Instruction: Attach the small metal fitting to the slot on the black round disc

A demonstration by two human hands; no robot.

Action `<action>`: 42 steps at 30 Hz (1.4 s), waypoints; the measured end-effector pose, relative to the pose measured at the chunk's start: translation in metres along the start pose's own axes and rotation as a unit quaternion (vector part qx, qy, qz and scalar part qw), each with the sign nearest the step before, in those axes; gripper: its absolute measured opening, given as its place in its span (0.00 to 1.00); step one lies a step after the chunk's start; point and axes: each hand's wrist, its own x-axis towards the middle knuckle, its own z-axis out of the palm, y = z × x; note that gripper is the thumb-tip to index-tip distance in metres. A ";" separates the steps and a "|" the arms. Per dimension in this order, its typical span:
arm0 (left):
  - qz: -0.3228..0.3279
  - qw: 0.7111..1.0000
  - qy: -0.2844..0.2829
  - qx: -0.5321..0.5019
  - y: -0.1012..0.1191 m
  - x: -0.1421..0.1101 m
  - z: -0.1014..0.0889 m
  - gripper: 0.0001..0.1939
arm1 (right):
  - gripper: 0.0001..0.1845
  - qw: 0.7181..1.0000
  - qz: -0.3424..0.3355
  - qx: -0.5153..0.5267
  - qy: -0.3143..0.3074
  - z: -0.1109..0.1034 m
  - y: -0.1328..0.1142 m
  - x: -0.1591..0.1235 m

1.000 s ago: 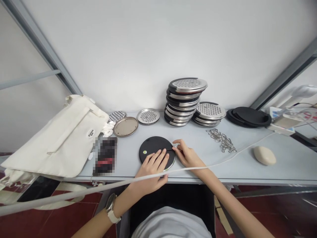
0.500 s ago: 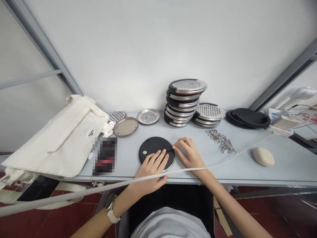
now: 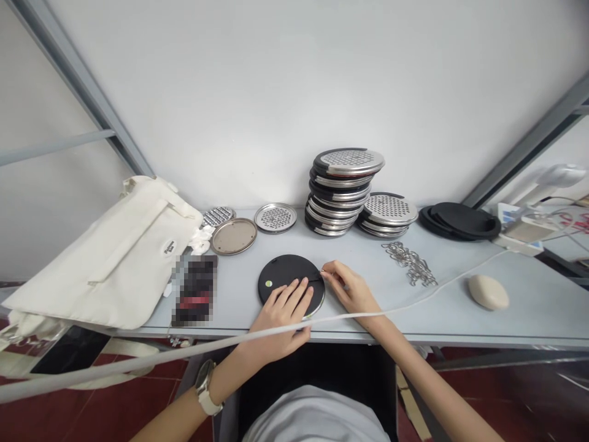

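A round black disc point(image 3: 283, 270) with a small green-and-white sticker lies on the table in front of me. My left hand point(image 3: 283, 319) rests flat over its lower part, fingers stretched out and holding it down. At the disc's right edge, my right hand point(image 3: 350, 288) pinches a small shiny metal piece point(image 3: 323, 272) between thumb and forefinger. Most of that piece is hidden by the fingers, and I cannot tell whether it is fastened to the disc. A loose heap of small metal clips point(image 3: 409, 263) lies to the right of my right hand.
Behind the disc stand a tall stack of round graters point(image 3: 340, 202) and a lower stack point(image 3: 390, 212). Black round covers point(image 3: 460, 220) lie right, grater plates point(image 3: 275, 217) left. A white cable point(image 3: 400, 308) crosses in front, near a cream-coloured rounded object point(image 3: 488, 291). A white bag point(image 3: 115, 258) leans left.
My right hand's fingers have drawn closer together around the metal piece, so less of it shows. My left hand and the disc stay in place.
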 end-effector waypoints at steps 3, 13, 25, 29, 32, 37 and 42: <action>0.001 1.000 0.005 0.002 0.000 0.000 0.000 0.29 | 0.06 1.000 -0.001 0.016 0.008 0.002 0.004 0.000; 0.001 1.000 -0.008 0.002 0.000 0.000 0.000 0.29 | 0.09 1.000 -0.014 0.013 -0.022 0.005 0.010 -0.001; 0.003 1.000 -0.006 0.007 0.000 0.000 0.001 0.29 | 0.13 0.999 -0.005 0.009 -0.038 0.004 0.005 -0.002; 0.004 1.000 -0.002 0.008 0.000 0.000 0.001 0.29 | 0.15 0.999 -0.004 0.012 -0.045 0.003 0.004 -0.002; 0.003 1.000 0.003 0.009 0.000 0.000 0.000 0.29 | 0.15 0.999 -0.001 0.010 -0.044 0.004 0.003 -0.001; 0.004 1.000 -0.003 0.006 -0.001 0.000 0.001 0.29 | 0.14 0.999 0.001 0.010 -0.044 0.004 0.003 -0.002; 0.003 1.000 -0.006 0.004 -0.001 -0.001 0.002 0.29 | 0.13 0.999 -0.008 0.005 -0.037 0.004 0.005 -0.002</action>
